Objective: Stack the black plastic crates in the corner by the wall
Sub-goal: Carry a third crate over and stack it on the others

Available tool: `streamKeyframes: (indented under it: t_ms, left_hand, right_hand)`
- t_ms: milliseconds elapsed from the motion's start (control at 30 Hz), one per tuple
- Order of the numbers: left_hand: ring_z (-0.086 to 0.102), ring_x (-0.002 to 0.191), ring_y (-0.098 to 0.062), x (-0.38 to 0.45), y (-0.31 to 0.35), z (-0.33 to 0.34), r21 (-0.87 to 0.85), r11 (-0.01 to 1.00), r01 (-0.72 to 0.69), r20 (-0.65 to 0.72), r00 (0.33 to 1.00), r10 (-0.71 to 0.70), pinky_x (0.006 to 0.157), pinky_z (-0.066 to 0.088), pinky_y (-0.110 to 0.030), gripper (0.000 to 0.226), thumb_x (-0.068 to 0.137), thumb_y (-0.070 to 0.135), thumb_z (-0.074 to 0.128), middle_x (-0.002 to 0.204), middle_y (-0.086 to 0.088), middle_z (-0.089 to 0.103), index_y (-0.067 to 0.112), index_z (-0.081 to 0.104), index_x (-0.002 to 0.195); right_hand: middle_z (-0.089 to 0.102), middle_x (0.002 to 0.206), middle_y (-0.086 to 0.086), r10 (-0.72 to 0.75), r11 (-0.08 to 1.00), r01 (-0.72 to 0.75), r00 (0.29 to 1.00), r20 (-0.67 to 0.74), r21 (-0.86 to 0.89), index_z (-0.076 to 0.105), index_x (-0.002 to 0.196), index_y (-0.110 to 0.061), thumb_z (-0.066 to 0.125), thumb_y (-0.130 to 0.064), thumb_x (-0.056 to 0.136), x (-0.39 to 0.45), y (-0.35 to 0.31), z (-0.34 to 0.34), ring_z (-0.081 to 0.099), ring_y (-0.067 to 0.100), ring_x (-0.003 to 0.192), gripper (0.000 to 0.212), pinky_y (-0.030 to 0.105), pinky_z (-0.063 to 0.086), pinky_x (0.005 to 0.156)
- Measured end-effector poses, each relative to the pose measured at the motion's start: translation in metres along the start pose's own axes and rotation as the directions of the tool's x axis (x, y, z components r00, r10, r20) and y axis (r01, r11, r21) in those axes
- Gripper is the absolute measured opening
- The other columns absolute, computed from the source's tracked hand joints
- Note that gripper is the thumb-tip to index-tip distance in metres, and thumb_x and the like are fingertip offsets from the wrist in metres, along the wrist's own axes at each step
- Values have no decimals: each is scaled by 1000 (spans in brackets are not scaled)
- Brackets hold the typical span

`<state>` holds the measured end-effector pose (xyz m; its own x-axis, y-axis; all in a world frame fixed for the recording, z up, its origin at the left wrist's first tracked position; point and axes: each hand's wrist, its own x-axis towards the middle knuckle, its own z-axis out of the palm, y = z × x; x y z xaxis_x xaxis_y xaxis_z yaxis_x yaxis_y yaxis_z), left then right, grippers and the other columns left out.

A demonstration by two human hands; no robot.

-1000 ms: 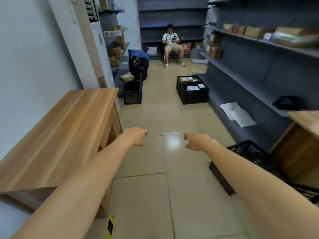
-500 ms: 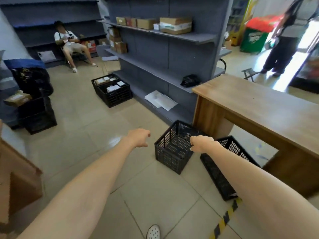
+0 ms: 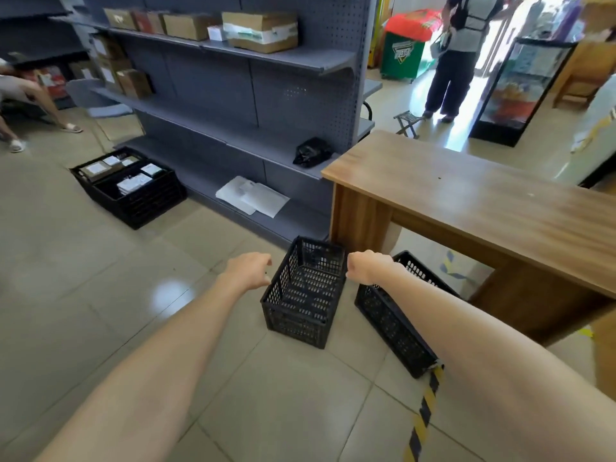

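since the empty black crate [image 3: 305, 290] sits on the floor by the wooden desk's [image 3: 483, 208] corner, left hand [image 3: 248, 270] and right hand [image 3: 366, 266] are held loosely curled, gripping nothing, either side of it, likely for lifting.

Almost nothing here can be read. The green bin [image 3: 405, 58] beyond the shelving carries a white shield-shaped logo with lettering on its front, but the letters are too small and blurred to make out. The taped cardboard box [image 3: 260, 31] on the top shelf has a white band with greenish print, also illegible. White labels sit on the packets inside the filled black crate [image 3: 128, 185] on the floor; their text is too small to read. The yellow-and-black hazard tape [image 3: 423, 413] on the floor bears stripes only, no words.
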<state>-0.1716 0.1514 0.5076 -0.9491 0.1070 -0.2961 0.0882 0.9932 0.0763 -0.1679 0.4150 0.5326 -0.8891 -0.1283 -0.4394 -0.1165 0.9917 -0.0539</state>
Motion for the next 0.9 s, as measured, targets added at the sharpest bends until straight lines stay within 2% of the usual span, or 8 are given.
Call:
streamKeyframes:
  t_ms: [67,167,367,533,700,900]
  left_hand:
    - [53,123,-21,19,0,4,-9,1000,-17,16,1000,17,86,43,-34,46,87,33,62,134,3,57,25,52,131]
    - [53,124,-22,49,-5,12,-3,1000,-17,58,998,17,92,45,-37,46,87,32,62,135,1,56,24,51,132]
    - [53,125,-22,129,-1,19,2,1000,-15,144,989,15,91,44,-37,48,89,33,63,136,1,55,26,49,135]
    - [52,124,-23,217,9,-9,-3,1000,-12,162,987,12,91,44,-38,48,90,32,62,136,0,55,23,49,135]
    - [51,126,-23,288,17,-35,-118,993,8,85,996,2,96,43,-41,50,88,35,63,136,1,56,24,49,135]
    - [49,127,-27,337,-4,-13,-27,999,20,148,989,-16,94,43,-39,50,89,36,61,137,0,55,25,49,136]
  right_hand:
    - [59,122,10,26,999,-25,999,43,-21,53,129,-14,46,-35,99,19,6,7,59,33,108,37,41,49,88]
    - [57,127,11,42,999,-40,995,91,-22,52,132,-15,47,-36,98,52,13,13,58,33,113,40,42,46,89]
    - [59,127,11,23,1000,-24,992,125,8,53,134,-14,47,-34,98,138,25,-2,59,33,113,41,44,50,94]
    - [63,114,8,25,994,-34,995,93,102,59,123,-16,49,-35,99,223,59,-45,62,30,103,33,40,52,87]
    - [63,112,8,85,990,-93,993,82,108,59,124,-16,50,-33,98,286,91,-73,62,30,100,33,39,52,83]
    - [61,101,3,89,985,-112,982,169,130,60,123,-16,48,-34,98,337,82,-53,61,26,91,33,34,49,72]
